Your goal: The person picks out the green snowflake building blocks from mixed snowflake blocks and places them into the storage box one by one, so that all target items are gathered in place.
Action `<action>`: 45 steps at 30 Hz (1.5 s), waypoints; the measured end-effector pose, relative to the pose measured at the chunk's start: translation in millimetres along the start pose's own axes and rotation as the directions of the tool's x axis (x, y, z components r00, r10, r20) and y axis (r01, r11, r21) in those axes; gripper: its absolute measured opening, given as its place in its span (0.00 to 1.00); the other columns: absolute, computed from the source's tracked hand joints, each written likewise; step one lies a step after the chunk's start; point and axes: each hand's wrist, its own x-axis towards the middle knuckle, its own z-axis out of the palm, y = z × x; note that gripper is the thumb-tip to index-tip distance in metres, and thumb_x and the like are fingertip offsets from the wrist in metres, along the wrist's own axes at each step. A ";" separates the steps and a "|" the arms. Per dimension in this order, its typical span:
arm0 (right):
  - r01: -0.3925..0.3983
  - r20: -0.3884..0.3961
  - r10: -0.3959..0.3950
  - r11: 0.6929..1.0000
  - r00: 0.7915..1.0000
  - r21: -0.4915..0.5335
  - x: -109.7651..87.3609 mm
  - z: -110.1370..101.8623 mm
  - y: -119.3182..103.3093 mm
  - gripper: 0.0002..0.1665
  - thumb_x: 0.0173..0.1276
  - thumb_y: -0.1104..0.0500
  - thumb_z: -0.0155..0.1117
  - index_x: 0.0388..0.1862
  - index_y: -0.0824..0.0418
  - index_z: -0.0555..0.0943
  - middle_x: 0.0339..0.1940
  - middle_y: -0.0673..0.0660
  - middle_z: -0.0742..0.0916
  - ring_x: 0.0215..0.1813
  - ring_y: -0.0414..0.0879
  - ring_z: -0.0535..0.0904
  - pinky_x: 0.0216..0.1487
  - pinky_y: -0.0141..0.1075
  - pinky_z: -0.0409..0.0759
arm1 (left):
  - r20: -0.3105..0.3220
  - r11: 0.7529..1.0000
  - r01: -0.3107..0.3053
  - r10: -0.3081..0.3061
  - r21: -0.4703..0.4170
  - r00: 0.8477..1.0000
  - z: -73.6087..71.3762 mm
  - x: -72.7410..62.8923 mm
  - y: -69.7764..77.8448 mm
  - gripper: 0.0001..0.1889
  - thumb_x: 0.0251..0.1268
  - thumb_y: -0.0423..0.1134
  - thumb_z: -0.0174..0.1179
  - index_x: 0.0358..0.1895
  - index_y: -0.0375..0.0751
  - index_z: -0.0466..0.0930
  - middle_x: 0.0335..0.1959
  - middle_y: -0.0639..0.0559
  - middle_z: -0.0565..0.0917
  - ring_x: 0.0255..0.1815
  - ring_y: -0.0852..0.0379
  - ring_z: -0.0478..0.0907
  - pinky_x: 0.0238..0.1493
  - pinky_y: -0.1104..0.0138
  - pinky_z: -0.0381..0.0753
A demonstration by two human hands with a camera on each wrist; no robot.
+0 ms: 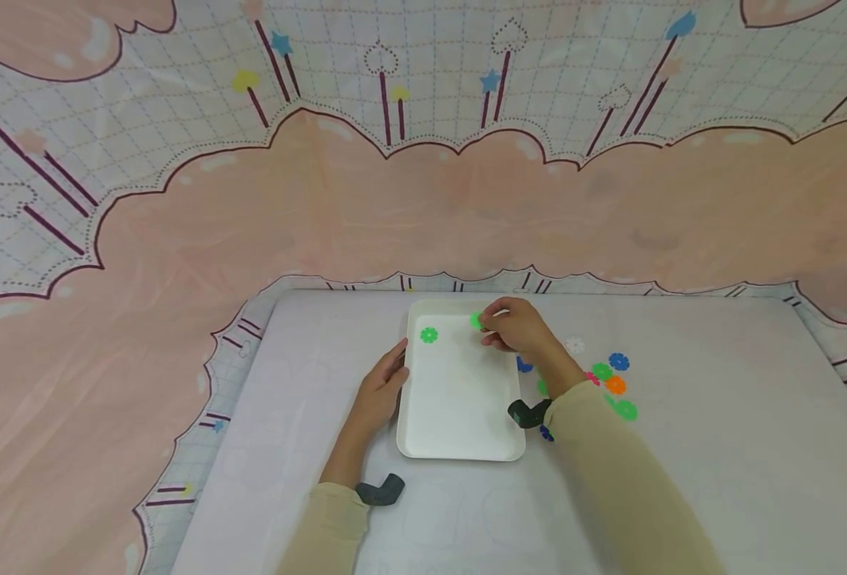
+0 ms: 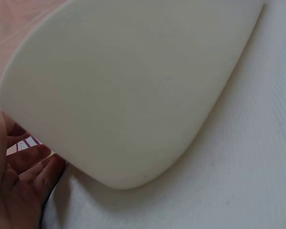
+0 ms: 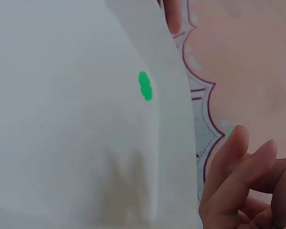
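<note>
A white tray [image 1: 459, 399] sits in the middle of the white table, its long side pointing away from me. My left hand [image 1: 381, 389] grips the tray's left edge, and in the left wrist view its fingers [image 2: 35, 164] curl by the rim. One green snowflake disc [image 1: 429, 335] lies in the tray near the far left corner. Over the far right corner, my right hand [image 1: 515, 327] pinches another green disc [image 1: 476, 320] between thumb and fingertips. Only a sliver of that held disc [image 3: 229, 133] shows in the right wrist view.
Loose discs lie right of the tray: a blue disc [image 1: 619, 362], an orange disc [image 1: 615, 385], a green disc [image 1: 626, 410], a white disc [image 1: 575, 345] and several more, some partly hidden by the right forearm. A patterned cloth [image 1: 423, 208] hangs behind the table.
</note>
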 end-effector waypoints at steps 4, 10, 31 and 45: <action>-0.022 -0.034 0.023 1.000 0.999 0.015 5.4 11.1 2.7 0.14 0.76 0.56 0.63 0.55 0.62 0.76 0.51 0.66 0.87 0.29 0.42 0.86 0.29 0.26 0.81 | 0.004 1.000 -0.003 0.003 -0.002 1.000 0.1 0.3 0.3 0.27 0.80 0.40 0.50 0.79 0.56 0.63 0.77 0.52 0.70 0.76 0.48 0.69 0.75 0.48 0.70; -0.040 -0.059 0.042 0.999 0.997 0.036 9.7 26.0 5.3 0.13 0.75 0.56 0.65 0.53 0.61 0.77 0.49 0.65 0.89 0.28 0.43 0.86 0.28 0.27 0.82 | 0.009 1.000 -0.008 0.008 -0.003 1.000 0.2 1.1 -0.8 0.27 0.81 0.40 0.50 0.79 0.56 0.63 0.76 0.51 0.70 0.76 0.48 0.70 0.75 0.48 0.70; -0.171 -0.101 0.189 0.972 0.977 0.162 28.6 52.9 28.1 0.13 0.67 0.55 0.74 0.42 0.62 0.81 0.28 0.55 0.90 0.26 0.41 0.87 0.28 0.26 0.83 | 0.008 1.000 -0.011 0.011 -0.011 1.000 2.7 1.5 -1.3 0.27 0.80 0.39 0.50 0.79 0.55 0.63 0.76 0.47 0.71 0.76 0.46 0.69 0.74 0.47 0.70; -0.176 -0.139 0.200 0.971 0.970 0.162 35.7 60.1 32.4 0.17 0.63 0.53 0.77 0.41 0.62 0.82 0.31 0.56 0.91 0.28 0.43 0.89 0.30 0.28 0.84 | -0.006 1.000 -0.003 0.004 0.019 1.000 0.4 0.5 -2.1 0.27 0.80 0.40 0.50 0.79 0.56 0.63 0.76 0.49 0.72 0.75 0.46 0.70 0.73 0.47 0.72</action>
